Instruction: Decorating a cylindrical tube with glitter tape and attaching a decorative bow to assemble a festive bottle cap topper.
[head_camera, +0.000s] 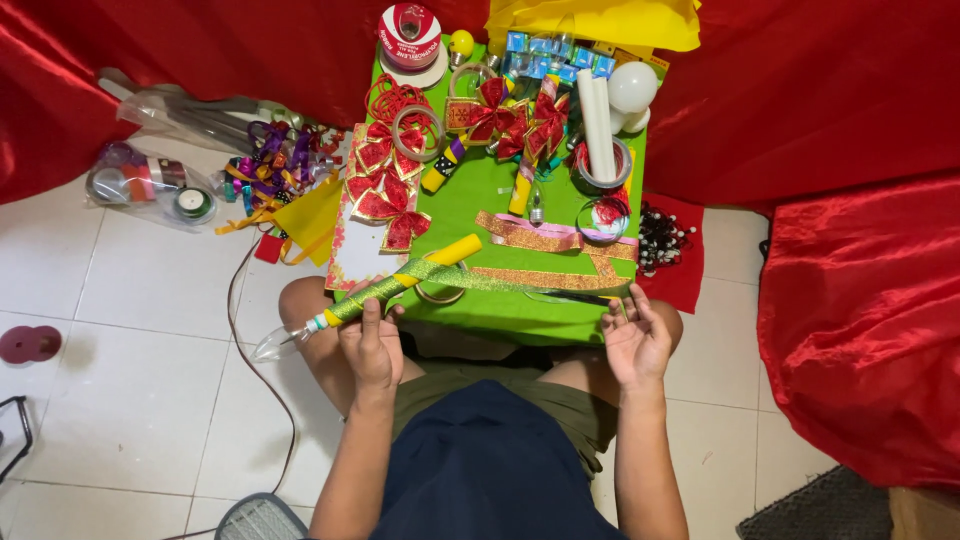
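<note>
So the person sat on the tiled floor at a small green table piled with craft stuff. The left hand had its fingers wrapped around a candle-shaped stick covered in glittery green ribbon, with the yellow end pointing up onto the table and a clear bulb sticking out past the table's left edge. A loose strip of green glitter ribbon ran from the stick to the right, along the front of the table, over toward the right hand. That hand was open, fingers spread, sitting at the table's front right corner, and its fingertips were just beside the ribbon's far end; couldn't tell whether it was actually pinching anything.

Behind the ribbon lay gold and pink glitter strips, a bunch of red bows with gold edges, a couple of tape rolls and two white tubes standing in a ring. Off to the left on the floor there was a tangle of curling ribbons and a clear bag of spools. Red satin cloth hung all around
</note>
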